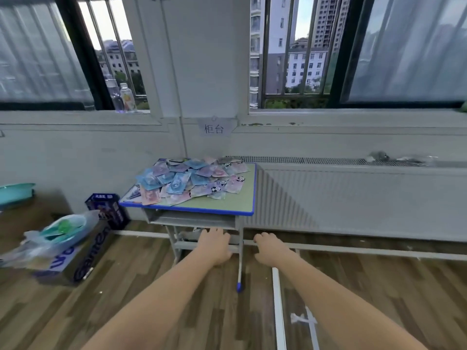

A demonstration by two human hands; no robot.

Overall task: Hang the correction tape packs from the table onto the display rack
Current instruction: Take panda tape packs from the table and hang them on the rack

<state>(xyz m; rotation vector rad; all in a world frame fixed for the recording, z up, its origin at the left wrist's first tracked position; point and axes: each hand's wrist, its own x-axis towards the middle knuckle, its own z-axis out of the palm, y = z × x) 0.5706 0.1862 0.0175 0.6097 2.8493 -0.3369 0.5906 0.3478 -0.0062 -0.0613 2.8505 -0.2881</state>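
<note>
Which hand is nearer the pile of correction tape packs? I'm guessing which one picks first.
Left. The left hand is below the table's front edge, almost under the pile of correction tape packs. The right hand is lower and off to the pile's right. Neither touches it.

A wood floor (pixel 106 294) is seen under a white wall (pixel 75 152). Two big windows (pixel 298 51) are set above a long radiator (pixel 353 198). Daylight is let in.

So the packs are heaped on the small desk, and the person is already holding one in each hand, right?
Not quite. The packs are heaped on the small desk, but the head view shows both the left hand and the right hand holding nothing, stretched out below the desk's near edge.
</note>
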